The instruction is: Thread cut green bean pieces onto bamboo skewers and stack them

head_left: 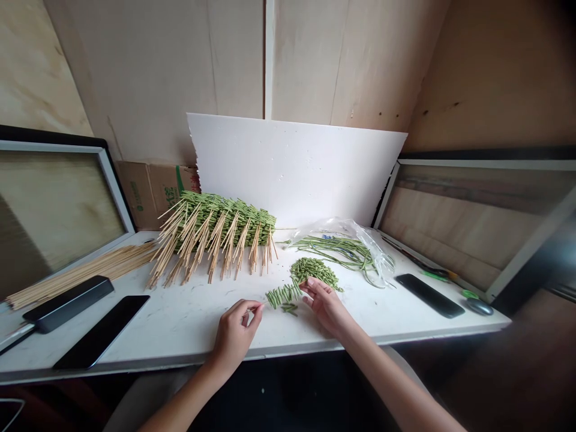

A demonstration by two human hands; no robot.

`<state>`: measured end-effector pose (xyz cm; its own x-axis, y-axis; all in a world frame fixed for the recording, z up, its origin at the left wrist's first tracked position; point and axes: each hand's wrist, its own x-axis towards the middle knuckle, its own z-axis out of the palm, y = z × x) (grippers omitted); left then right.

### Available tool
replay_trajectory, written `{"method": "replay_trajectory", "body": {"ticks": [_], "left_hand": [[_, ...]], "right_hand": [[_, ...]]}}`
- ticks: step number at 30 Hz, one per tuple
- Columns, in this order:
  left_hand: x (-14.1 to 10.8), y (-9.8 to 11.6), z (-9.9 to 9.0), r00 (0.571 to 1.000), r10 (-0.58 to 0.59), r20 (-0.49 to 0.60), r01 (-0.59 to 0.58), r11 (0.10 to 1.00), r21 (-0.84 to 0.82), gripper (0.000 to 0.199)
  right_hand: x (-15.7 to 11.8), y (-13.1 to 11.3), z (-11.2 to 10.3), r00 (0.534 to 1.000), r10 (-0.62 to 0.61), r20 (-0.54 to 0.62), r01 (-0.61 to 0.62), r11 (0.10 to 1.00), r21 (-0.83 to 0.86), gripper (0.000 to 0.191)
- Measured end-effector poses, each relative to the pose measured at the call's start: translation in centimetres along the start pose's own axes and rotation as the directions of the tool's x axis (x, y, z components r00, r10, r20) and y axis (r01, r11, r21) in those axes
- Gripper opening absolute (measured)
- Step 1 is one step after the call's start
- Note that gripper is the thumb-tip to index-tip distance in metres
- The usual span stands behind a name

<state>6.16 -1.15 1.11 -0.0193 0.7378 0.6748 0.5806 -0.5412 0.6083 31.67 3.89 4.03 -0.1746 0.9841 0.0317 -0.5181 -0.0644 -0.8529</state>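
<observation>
Threading apparently underway: left fingers (258, 307) pinched narrow; right fingers (311, 283) hold the far end of the cut-green-bean row (282, 294) between them; alignment needed.

Before you, the table (180, 324) shows a smooth, glossy white surface, faintly veined. To your left, the skewers (85, 270) appear to be bare, matt wood; behind them, the box (153, 186) is matt brown cardboard. To your right, the bag (380, 255) is clear, shiny, crumpled plastic. Facing you, the white board (292, 168) looks matt and smooth, its side edges rough.
</observation>
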Motion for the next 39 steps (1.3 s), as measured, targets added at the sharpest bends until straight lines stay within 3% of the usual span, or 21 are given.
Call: {"method": "replay_trajectory", "body": {"ticks": [12,22,30,39], "left_hand": [[0.0,0.1,-0.2,0.999,0.008,0.038,-0.008,1.0,-0.008,0.013],[-0.1,0.1,-0.3,0.995,0.073,0.071,-0.075,0.997,0.035,0.017],[0.0,0.3,-0.3,0.997,0.067,0.03,-0.068,0.997,0.023,0.016],[0.1,0.4,-0.3,0.996,0.093,0.019,-0.093,0.995,0.034,0.017]], "right_hand": [[-0.2,-0.9,0.4,0.998,-0.063,-0.002,0.062,0.987,-0.151,0.025],[0.1,-1.6,-0.2,0.99,-0.138,0.028,0.138,0.918,-0.373,0.023],[-0.2,-1.5,0.4,0.998,-0.07,-0.006,0.067,0.974,-0.214,0.024],[0.2,-0.2,0.0,0.993,-0.074,-0.09,0.047,0.962,-0.268,0.025]]}}
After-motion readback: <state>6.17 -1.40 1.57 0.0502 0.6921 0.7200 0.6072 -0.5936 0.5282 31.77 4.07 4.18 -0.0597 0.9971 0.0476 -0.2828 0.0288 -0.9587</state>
